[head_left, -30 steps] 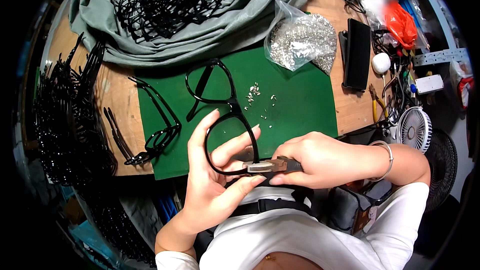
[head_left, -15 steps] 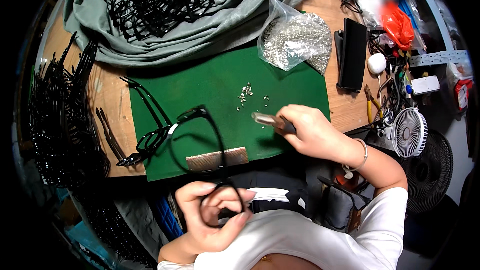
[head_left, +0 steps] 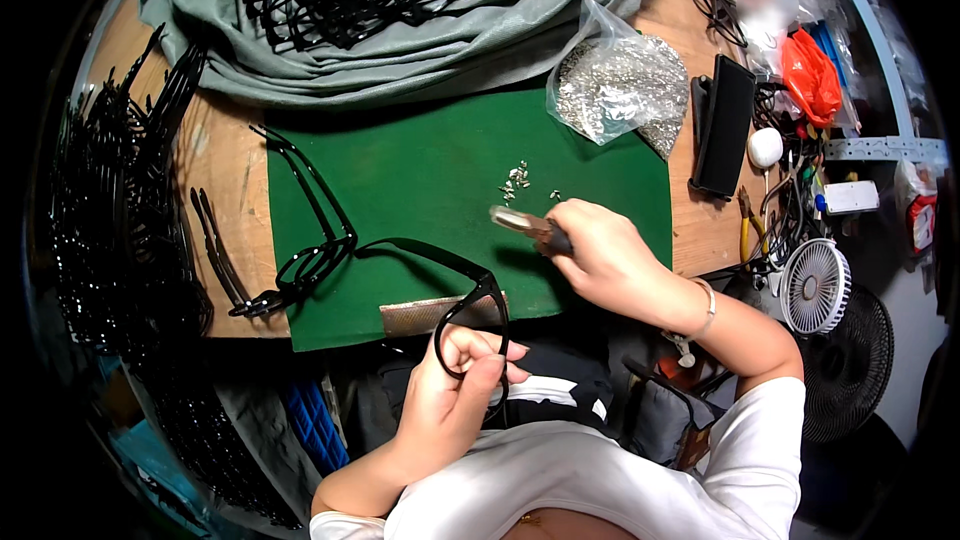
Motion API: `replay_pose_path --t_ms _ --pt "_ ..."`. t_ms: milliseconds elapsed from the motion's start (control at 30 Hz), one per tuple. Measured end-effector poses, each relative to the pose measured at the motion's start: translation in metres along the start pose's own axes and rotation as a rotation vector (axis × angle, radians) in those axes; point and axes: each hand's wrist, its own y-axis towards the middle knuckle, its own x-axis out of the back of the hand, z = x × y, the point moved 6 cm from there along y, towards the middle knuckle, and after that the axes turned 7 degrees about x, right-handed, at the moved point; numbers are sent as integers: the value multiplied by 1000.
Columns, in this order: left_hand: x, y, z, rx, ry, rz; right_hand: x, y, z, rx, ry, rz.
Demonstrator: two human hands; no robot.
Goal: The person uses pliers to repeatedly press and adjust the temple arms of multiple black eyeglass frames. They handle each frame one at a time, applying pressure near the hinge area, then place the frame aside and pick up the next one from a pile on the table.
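Observation:
A black eyeglass frame [head_left: 505, 325] is in my left hand [head_left: 448, 405], held above the near edge of the green mat [head_left: 410, 160]. My fingers and thumb are closed around one rim, and a temple arm stretches out to the left. My right hand [head_left: 612, 255] grips pliers [head_left: 520, 224] by their dark handles, jaws pointing left over the mat. The jaw tips look blurred, so I cannot tell whether they hold anything. Just beyond them lie several tiny silvery metal pieces [head_left: 515, 180].
More black frames [head_left: 325, 262] lie at the mat's left. A textured metal strip [head_left: 410, 317] sits at its near edge. Far right stands a clear bag of metal parts [head_left: 610, 90], with a black phone-like object [head_left: 724, 125] beyond. Piles of black frames [head_left: 125, 230] and a white fan [head_left: 815, 280] flank the table.
My left hand has moved up and to the right, turning the eyeglass frame so its arm extends leftward. The pliers have shifted slightly left over the mat. The whole view has shifted a little.

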Motion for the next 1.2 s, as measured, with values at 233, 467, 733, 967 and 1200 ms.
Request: replay_pose_path --t_ms 233,467,733,967,1200 --pt "-22 10 -4 -227 124 -88 0 -17 44 -175 845 -261" --pt "-27 12 -6 -316 230 -145 -19 -19 44 -404 1298 -340" --pt "-21 7 -17 -74 -79 14 -28 -16 51 -536 1671 -61" --pt "-16 -9 -28 31 -198 201 -25 -18 59 -479 1688 88" --pt "-4 -19 -26 122 -176 226 13 -40 44 -274 849 487"
